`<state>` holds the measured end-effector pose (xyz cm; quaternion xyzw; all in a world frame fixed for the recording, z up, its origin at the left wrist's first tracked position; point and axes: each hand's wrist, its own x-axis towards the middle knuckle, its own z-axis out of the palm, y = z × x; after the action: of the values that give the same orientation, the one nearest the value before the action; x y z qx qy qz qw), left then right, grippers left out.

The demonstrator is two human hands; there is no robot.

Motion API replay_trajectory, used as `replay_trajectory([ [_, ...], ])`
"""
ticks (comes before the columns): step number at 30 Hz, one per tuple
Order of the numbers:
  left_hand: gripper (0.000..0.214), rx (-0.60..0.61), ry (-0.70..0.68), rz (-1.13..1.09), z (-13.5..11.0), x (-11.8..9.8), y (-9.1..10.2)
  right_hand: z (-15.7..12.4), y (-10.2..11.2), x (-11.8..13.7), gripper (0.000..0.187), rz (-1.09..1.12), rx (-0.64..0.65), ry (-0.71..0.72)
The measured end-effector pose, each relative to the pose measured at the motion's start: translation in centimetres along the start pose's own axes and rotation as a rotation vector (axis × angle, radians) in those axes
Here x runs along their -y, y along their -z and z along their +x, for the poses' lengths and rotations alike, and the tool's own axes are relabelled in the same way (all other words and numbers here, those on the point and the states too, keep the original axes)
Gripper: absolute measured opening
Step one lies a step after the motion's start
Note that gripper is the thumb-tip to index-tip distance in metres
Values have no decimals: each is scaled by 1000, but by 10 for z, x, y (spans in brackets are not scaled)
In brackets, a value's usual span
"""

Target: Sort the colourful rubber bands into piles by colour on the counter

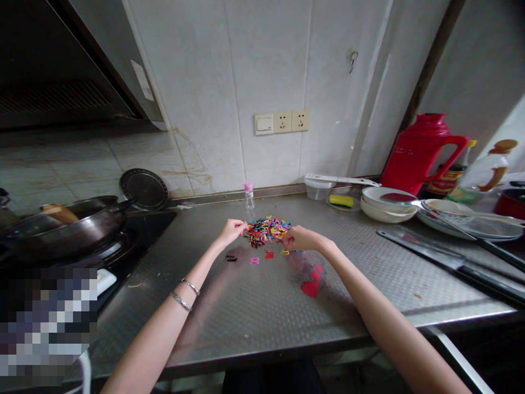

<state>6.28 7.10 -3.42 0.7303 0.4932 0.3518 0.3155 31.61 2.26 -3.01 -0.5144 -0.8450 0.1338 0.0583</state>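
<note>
A heap of small multicoloured rubber bands (268, 229) lies on the metal counter. My left hand (233, 230) is closed in a pinch at the heap's left edge; what its fingertips hold, if anything, is too small to make out. At the heap's right edge my right hand (301, 238) has its fingers curled down, and whatever they hold is hidden. In front of the heap lie separate little groups: black bands (232, 258), pink bands (254, 261), red bands (269, 254) and yellow bands (285, 252). Something blue shows just under my right hand.
Behind the heap stands a pink-capped bottle (249, 196). A clear bag with red print (312, 282) lies nearer me. To the left, a pan (77, 227) sits on the stove. Bowls (388, 207), a cleaver (422, 246) and a red thermos (416, 156) occupy the right.
</note>
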Motion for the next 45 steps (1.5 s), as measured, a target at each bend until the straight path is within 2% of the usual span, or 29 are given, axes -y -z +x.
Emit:
replay_trajectory([
  [4,32,-2,-5,11,-1,0,-1,0,3,-3,21,23,-41,17],
  [8,28,10,-67,2,-1,2,-11,0,6,-14,24,43,-158,-4],
  [13,27,117,-189,186,-3,-3,-31,-1,9,-28,24,19,-249,-85],
  [20,28,211,-260,456,4,-18,-52,-5,12,-27,24,-44,-239,-175],
  [25,24,227,-312,670,5,-28,-55,-5,13,-27,26,-29,-242,-160],
  [29,21,241,-315,749,4,-35,-56,-5,12,-28,25,-31,-237,-162],
  [36,15,198,-285,659,6,-30,-58,-5,12,-27,24,-38,-243,-169],
  [40,14,205,-278,512,9,-24,-56,-5,11,-27,24,-56,-245,-178],
  [45,18,173,-251,317,2,-24,-40,-5,11,-27,24,-65,-239,-172],
])
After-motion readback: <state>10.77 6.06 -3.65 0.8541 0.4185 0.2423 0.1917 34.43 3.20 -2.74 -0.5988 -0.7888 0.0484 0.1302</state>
